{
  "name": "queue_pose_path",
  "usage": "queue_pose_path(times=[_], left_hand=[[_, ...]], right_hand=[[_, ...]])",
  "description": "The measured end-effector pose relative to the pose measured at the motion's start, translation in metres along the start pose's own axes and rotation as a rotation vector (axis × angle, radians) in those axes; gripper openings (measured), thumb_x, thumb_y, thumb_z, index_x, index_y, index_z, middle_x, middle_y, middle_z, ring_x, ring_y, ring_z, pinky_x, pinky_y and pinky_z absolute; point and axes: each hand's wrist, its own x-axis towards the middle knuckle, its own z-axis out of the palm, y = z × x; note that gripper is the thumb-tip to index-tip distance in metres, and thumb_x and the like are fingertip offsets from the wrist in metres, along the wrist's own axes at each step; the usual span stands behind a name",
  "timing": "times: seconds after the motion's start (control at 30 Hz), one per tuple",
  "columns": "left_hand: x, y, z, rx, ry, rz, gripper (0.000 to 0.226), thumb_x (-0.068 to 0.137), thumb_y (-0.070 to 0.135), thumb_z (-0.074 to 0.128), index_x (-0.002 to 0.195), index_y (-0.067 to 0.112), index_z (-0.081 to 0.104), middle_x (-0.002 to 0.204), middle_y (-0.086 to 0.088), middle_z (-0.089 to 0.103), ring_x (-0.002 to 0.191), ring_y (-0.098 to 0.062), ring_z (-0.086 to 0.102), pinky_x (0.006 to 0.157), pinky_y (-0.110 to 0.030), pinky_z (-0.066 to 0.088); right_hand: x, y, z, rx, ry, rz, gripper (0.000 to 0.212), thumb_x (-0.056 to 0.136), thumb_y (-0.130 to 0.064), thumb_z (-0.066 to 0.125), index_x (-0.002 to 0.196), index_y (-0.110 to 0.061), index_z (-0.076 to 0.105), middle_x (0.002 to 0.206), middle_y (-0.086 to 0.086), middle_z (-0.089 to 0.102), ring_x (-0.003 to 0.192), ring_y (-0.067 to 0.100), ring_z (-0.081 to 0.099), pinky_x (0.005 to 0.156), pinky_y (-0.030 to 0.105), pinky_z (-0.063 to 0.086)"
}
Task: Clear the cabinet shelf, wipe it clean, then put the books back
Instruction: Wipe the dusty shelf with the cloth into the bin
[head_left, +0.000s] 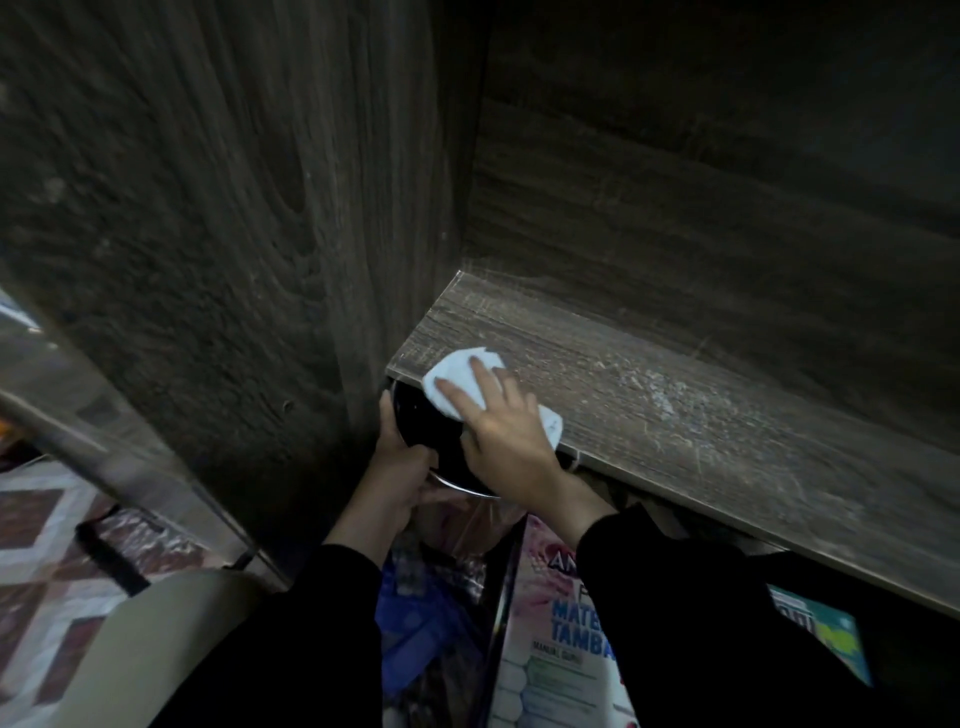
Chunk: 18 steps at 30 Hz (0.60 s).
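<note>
The dark wood cabinet shelf holds nothing and shows pale dust streaks in its middle. My right hand presses a white cloth flat on the shelf's front left corner, fingers straight. Just below that edge my left hand grips a round dark bowl with a shiny rim, held under the shelf lip. Part of the bowl is hidden by my right hand. Below the shelf lie books: one with a pink and white cover and one with a teal cover.
The cabinet's tall side panel stands at left and its back wall behind the shelf. A blue crumpled bag lies beside the books. A patterned floor and a beige rounded object are at lower left.
</note>
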Motion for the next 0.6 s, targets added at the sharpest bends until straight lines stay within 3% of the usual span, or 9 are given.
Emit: queue_pose_path(times=[0.1,0.2,0.33,0.43,0.6], left_hand=[[-0.003,0.002,0.000,-0.001,-0.002,-0.005,0.093,0.085,-0.016,0.033,0.150,0.044,0.004,0.137,0.001,0.040,0.091,-0.022,0.060,0.058,-0.046,0.057],[-0.003,0.002,-0.002,-0.022,-0.014,-0.028,0.096,0.085,-0.019,0.032,0.149,0.047,0.004,0.146,0.002,0.036,0.107,-0.034,0.058,0.055,-0.048,0.057],[-0.002,0.003,-0.006,-0.040,-0.019,-0.036,0.098,0.084,-0.021,0.031,0.149,0.048,0.002,0.148,0.004,0.030,0.107,-0.040,0.057,0.055,-0.052,0.056],[-0.003,0.003,-0.006,-0.045,-0.021,-0.040,0.098,0.085,-0.021,0.032,0.149,0.047,0.002,0.151,0.003,0.029,0.109,-0.041,0.056,0.051,-0.050,0.056],[-0.006,0.005,-0.007,-0.047,-0.020,-0.041,0.095,0.087,-0.016,0.039,0.149,0.046,0.002,0.146,0.001,0.037,0.104,-0.037,0.058,0.047,-0.045,0.057]], right_hand=[[-0.001,0.008,-0.007,0.260,0.088,-0.080,0.057,0.079,-0.013,0.044,0.134,-0.024,0.055,0.149,0.017,0.036,0.132,0.036,0.034,0.106,0.044,0.028],[0.006,0.037,-0.026,0.412,0.318,0.143,0.052,0.080,-0.019,0.046,0.131,-0.020,0.058,0.145,0.018,0.043,0.131,0.033,0.038,0.110,0.037,0.027],[0.003,0.098,-0.039,0.310,0.528,0.505,0.049,0.084,-0.017,0.047,0.131,-0.009,0.057,0.139,0.024,0.046,0.127,0.040,0.041,0.106,0.038,0.030],[0.003,0.107,-0.026,0.138,0.400,0.733,0.050,0.092,-0.018,0.051,0.142,-0.016,0.044,0.148,0.022,0.032,0.134,0.039,0.029,0.107,0.044,0.025],[0.040,0.059,-0.011,0.052,0.184,0.667,0.055,0.099,-0.033,0.038,0.150,-0.022,0.023,0.159,0.017,0.005,0.144,0.036,0.005,0.112,0.051,0.011]])
